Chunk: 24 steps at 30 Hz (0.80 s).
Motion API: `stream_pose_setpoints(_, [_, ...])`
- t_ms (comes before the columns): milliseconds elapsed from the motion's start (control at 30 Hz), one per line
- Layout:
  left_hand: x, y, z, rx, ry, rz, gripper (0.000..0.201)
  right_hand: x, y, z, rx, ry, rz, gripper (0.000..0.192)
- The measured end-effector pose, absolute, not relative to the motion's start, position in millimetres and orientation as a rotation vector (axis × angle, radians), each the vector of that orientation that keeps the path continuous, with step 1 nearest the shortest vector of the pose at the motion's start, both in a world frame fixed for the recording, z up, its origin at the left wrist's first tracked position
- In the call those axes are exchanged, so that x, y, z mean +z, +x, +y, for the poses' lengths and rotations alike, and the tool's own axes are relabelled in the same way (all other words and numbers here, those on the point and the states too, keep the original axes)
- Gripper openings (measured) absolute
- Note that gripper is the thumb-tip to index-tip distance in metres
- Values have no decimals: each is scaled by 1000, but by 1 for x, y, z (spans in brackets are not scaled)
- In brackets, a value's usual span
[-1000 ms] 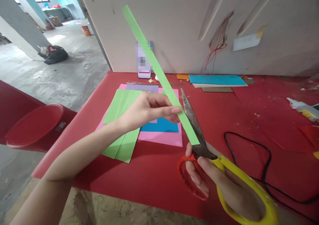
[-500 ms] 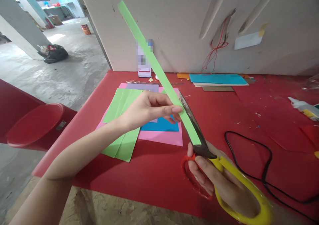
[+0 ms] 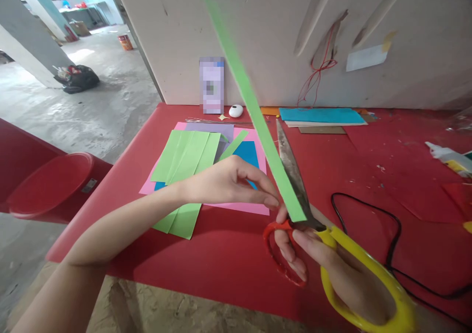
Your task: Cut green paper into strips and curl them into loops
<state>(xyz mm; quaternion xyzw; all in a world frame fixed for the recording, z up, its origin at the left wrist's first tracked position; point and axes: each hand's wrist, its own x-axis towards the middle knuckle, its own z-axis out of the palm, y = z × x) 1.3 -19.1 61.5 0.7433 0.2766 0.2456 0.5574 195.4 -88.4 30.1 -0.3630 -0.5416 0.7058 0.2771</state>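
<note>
We hold a long green paper strip (image 3: 258, 116) in the air above the surface (image 3: 368, 175), its long axis running steeply up and away from the grip, leaning a little to the left, so the far end stands high against the wall and looks blurred. The near end sits low, just in front of our two hands. Our left hand (image 3: 228, 183) has its grip pinched on the strip near that lower end, thumb and forefinger meeting at the paper's left edge. Just to the right of that pinch, almost touching it, our right hand (image 3: 332, 269) is clenched through the handles of the scissors (image 3: 313, 225), one loop red and one yellow. The blades lie close together and point up and away, nearly parallel to the strip, right alongside its right edge; we cannot tell whether the paper is between the blades or only in front of them. So the strip lies above and ahead of both grips, with the left hand on it and the right hand's blades beside it.

Beyond the left grip, flat on the surface, lie green sheets (image 3: 184, 161) over pink paper (image 3: 254, 207) and a blue sheet (image 3: 245, 151). To the right of the scissors a black cord (image 3: 391, 225) loops across the surface.
</note>
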Motion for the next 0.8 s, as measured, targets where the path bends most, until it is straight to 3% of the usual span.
stream_pose_setpoints(133, [56, 0, -16, 621, 1729, 679, 15, 32, 198, -88, 1810, -1034, -1459, 26])
stream_pose_setpoints(367, [59, 1, -16, 1075, 1374, 628, 30, 22, 198, -94, 1815, -1056, -1446, 28])
stream_pose_setpoints(533, [58, 1, -18, 1103, 1415, 740, 18, 23, 198, -93, 1837, -1105, -1514, 33])
stream_pose_setpoints(800, [53, -3, -11, 1069, 1398, 656, 22, 37, 194, -95, 1867, -1108, -1368, 26])
